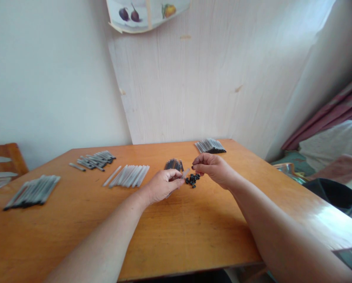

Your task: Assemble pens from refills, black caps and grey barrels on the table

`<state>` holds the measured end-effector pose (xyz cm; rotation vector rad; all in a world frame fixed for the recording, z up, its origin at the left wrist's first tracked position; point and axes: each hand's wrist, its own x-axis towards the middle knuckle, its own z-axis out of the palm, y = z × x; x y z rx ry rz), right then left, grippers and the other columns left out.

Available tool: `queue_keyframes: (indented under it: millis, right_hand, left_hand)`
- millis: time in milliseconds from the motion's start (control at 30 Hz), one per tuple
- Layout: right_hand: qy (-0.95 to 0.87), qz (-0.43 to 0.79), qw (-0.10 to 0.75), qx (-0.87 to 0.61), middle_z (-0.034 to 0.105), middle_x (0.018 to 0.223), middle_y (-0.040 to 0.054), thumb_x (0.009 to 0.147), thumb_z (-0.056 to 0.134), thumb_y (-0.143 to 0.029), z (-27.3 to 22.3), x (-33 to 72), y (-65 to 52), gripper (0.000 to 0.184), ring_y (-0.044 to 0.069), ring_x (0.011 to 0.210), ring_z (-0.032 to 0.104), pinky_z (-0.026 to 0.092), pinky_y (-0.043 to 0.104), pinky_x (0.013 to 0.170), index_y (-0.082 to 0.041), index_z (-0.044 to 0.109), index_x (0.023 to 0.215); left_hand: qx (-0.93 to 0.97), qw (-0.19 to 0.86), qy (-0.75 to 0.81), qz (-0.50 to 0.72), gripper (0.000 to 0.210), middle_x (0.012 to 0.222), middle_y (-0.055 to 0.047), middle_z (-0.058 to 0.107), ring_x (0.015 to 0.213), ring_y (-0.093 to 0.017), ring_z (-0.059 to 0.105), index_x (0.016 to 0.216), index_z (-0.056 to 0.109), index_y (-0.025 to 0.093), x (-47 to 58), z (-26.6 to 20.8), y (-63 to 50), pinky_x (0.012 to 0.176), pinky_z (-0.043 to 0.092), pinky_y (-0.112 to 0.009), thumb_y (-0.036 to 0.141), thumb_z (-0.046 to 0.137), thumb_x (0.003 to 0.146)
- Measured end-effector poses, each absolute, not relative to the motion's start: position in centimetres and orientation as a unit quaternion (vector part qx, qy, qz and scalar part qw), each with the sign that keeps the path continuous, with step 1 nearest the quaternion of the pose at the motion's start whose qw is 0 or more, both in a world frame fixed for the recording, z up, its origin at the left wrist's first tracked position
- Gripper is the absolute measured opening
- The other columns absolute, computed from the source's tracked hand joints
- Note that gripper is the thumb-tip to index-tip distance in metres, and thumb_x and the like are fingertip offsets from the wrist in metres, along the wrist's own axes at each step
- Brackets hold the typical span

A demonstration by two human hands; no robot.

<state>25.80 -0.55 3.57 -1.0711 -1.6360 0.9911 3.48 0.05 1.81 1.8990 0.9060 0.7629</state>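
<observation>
My left hand is closed round a translucent white pen barrel, whose end sticks out to the right past the fingertips. My right hand pinches a small black pen plug close to that end, slightly apart from it; the fingers partly hide it. Below the two hands lies a small heap of black pen plugs. Just behind my left hand is a bundle of thin dark pen refills, partly covered by the fingers. Left of it, several white pen barrels lie side by side.
More barrels with black ends lie in a pile at the back left, a stack at the far left and a stack at the back right. Beyond the right edge of the wooden table stands a black bin. A wooden chair is at left.
</observation>
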Motion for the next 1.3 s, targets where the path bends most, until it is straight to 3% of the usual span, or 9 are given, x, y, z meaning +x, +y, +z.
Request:
queue_keyframes:
  millis: [800,1300]
  right_hand:
    - [-0.682,0.405,0.434,-0.427,0.063,0.073,0.0008,0.072,0.063,-0.024,3.22,25.81,-0.58,0.012,0.012,0.062,0.053,0.042,0.025,0.060,-0.020,0.062,0.084]
    - [-0.676,0.410,0.427,-0.439,0.062,0.070,0.0002,0.073,0.063,-0.023,3.34,25.66,-0.74,0.011,0.011,0.060,0.053,0.043,0.025,0.059,-0.019,0.062,0.083]
  left_hand:
    - [0.814,0.373,0.372,0.244,0.031,0.075,0.001,0.056,0.068,-0.011,0.047,0.096,0.065,0.015,3.30,2.44,-0.19,0.062,0.035,-0.022,0.041,0.055,0.084]
    - [0.810,0.386,0.364,0.251,0.027,0.072,0.002,0.053,0.066,-0.010,0.045,0.093,0.065,0.015,3.49,2.61,-0.40,0.062,0.035,-0.022,0.039,0.056,0.084]
